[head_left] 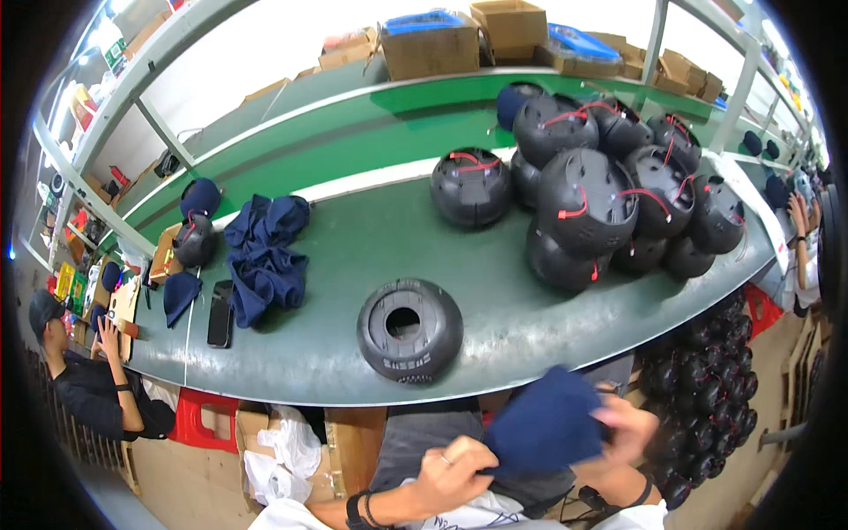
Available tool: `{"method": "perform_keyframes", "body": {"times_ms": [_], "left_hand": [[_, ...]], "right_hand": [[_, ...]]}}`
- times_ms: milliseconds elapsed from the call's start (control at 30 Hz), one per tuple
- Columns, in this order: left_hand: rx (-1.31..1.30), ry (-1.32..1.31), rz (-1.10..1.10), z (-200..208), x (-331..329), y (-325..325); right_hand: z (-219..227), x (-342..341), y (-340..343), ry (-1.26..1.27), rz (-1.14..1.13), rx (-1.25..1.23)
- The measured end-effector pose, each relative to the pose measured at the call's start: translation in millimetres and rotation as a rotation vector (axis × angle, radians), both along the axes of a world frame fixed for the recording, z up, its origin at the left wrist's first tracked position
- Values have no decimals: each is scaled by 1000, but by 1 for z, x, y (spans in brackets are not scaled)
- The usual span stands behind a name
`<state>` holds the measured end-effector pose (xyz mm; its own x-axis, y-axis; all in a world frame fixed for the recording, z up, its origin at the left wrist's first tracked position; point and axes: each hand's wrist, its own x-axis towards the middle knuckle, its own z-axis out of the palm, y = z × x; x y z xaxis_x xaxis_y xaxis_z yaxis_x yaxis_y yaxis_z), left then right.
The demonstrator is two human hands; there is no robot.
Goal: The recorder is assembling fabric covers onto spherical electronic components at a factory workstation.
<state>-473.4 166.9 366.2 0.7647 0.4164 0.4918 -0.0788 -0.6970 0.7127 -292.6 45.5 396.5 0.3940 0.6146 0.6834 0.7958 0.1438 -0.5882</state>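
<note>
Between my hands, above my lap at the table's near edge, a navy blue fabric cover (546, 422) is spread out. My left hand (452, 473) pinches its lower left edge. My right hand (625, 430), a little blurred, grips its right side. In front of me on the green table (344, 256) rests a round black plastic shell (411, 331) with a dark hole facing up. To the left lie crumpled navy fabric covers (265, 256) in a heap.
At the right, black round shells (587, 194) with red wires are piled up. A phone (220, 314) and a folded navy cover (181, 296) lie left. More shells (698, 380) fill the floor at right. One person (88, 371) works at far left. Cardboard boxes (430, 49) stand on the back shelf.
</note>
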Motion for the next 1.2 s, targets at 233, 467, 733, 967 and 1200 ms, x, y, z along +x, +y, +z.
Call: {"method": "perform_keyframes", "body": {"times_ms": [233,467,733,967,1200], "left_hand": [[-19,53,-559,14,-8,4],[-517,139,-604,41,-3,70],[-1118,442,-1057,37,13,59],[-884,406,-1063,19,20,43],[-1103,447,-1026,17,7,39]], "right_hand": [[22,16,-17,111,4,-54],[44,25,-5,373,1232,-467],[48,36,15,336,1201,-321],[33,33,17,278,1084,-314],[24,29,37,300,1113,-258]]}}
